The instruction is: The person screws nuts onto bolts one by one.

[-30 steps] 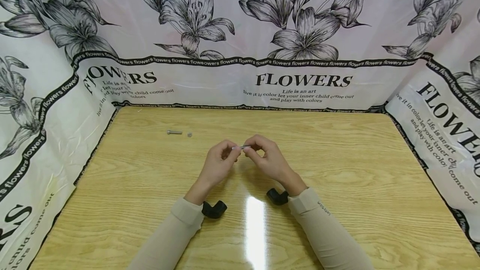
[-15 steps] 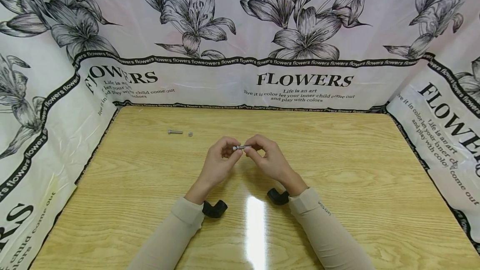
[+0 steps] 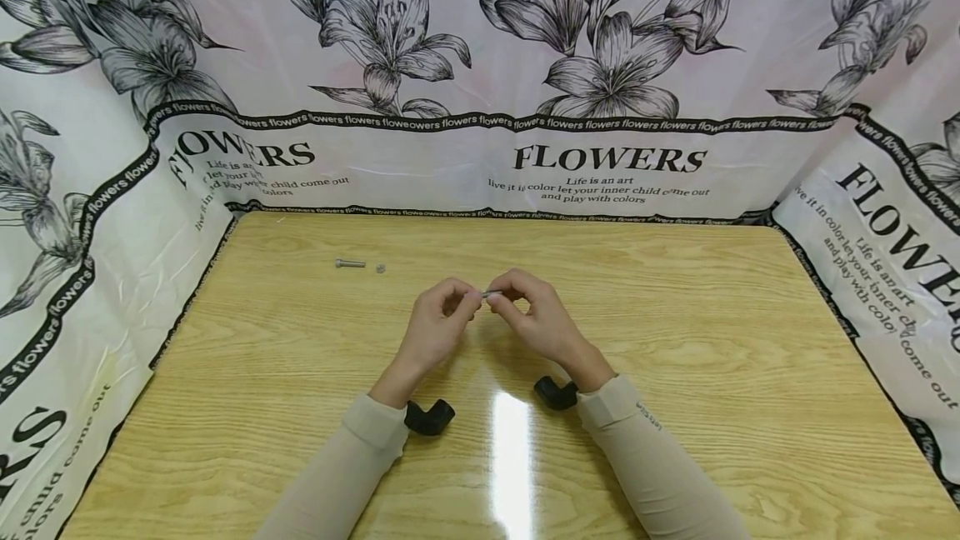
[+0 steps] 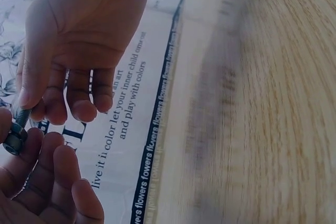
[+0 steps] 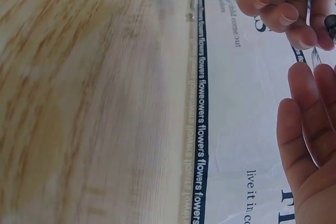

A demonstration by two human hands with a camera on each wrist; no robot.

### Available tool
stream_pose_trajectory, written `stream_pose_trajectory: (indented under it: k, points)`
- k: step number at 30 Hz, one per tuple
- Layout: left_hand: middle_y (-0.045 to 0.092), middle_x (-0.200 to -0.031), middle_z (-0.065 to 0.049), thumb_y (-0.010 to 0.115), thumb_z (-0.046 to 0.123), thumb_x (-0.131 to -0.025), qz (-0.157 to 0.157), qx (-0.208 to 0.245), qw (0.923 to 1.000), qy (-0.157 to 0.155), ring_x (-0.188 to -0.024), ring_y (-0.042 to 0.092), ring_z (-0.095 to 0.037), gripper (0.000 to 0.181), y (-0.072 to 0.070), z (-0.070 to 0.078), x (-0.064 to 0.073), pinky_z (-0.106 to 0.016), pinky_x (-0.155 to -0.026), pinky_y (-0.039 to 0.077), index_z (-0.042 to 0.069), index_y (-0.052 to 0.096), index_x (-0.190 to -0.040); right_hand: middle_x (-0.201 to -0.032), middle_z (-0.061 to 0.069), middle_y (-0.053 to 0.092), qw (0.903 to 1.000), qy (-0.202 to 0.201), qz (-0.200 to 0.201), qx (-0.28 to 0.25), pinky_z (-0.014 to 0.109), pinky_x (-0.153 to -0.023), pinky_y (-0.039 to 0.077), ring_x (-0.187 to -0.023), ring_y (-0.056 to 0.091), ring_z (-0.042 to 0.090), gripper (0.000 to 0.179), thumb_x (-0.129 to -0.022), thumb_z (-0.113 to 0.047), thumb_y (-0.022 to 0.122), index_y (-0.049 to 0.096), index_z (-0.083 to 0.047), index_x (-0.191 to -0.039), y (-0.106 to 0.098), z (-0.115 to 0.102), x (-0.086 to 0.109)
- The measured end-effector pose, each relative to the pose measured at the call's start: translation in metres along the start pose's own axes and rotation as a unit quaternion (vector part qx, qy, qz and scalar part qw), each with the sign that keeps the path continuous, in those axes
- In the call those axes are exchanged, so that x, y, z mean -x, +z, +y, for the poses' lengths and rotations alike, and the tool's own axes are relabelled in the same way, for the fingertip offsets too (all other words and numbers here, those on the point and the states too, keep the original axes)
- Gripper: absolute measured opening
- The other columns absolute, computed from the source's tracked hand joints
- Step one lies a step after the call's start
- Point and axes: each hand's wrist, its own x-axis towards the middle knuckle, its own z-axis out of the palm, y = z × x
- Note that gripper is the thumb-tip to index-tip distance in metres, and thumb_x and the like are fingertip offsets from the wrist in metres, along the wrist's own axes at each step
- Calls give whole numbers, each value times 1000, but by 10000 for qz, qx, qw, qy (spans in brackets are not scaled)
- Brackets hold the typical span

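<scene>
A small metal bolt (image 4: 14,141) spans the gap between my two hands over the middle of the table. My left hand (image 3: 441,319) pinches its head end between thumb and forefinger; a ring like a nut shows around the shank close to the head in the left wrist view. The threaded end is gripped by the thumb and forefinger of my right hand (image 3: 536,319). From the head camera, fingertips cover most of the bolt. Only a dark piece of it shows at the edge of the right wrist view.
Another bolt (image 3: 350,264) lies toward the back left of the wooden table (image 3: 712,357), with a loose nut (image 3: 380,268) just right of it. Flower-printed curtains (image 3: 607,165) surround the table's back and sides. Black wrist cameras (image 3: 430,418) sit at both cuffs.
Half a second ago my left fingertips were spread off the bolt's head, leaving it exposed; now they have closed over it again. My right hand keeps its place, and the loose bolt and nut lie unmoved.
</scene>
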Motion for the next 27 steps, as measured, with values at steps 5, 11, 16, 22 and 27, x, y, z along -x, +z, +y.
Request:
stream_pose_trajectory:
  k: [5,11,16,22,27]
  points:
    - [62,-88,-10,62,17,-94,70,77,9999,-73,-75,57,-28,20,1,-21,-4,-27,-63,46,-1,63,-103,-90,17,63,10000,-45,50,-10,43,-74,52,-81,62,29,5,-93,2,58,62,2,-96,0,-1,-1]
    - [63,-95,-10,69,8,-88,175,167,9989,396,-80,59,-22,26,2,-24,-5,-28,-69,49,-1,59,-110,-91,13,63,9999,42,103,-1,40,-73,51,-81,61,24,4,-93,2,58,62,2,-95,0,-2,-1]
    - [63,-94,-9,66,5,-90,254,155,9980,559,-79,60,-23,16,4,-23,-5,-28,-68,49,2,61,-104,-89,15,63,9999,3,101,-11,35,-71,51,-79,61,24,4,-92,2,59,62,2,-95,0,-2,0]
    - [63,-93,-12,63,9,-93,211,145,9996,125,-79,59,-26,13,4,-20,-5,-30,-69,48,0,63,-103,-89,18,63,9999,2,115,-12,32,-71,51,-78,61,27,5,-92,2,58,62,2,-96,-1,-1,0]
    - [61,-91,-15,59,8,-95,95,54,9999,6,-77,57,-27,13,2,2,0,-29,-68,47,-4,63,-100,-88,18,63,9999,39,114,-39,36,-71,51,-78,61,27,5,-93,2,58,62,1,-96,-1,-2,0]
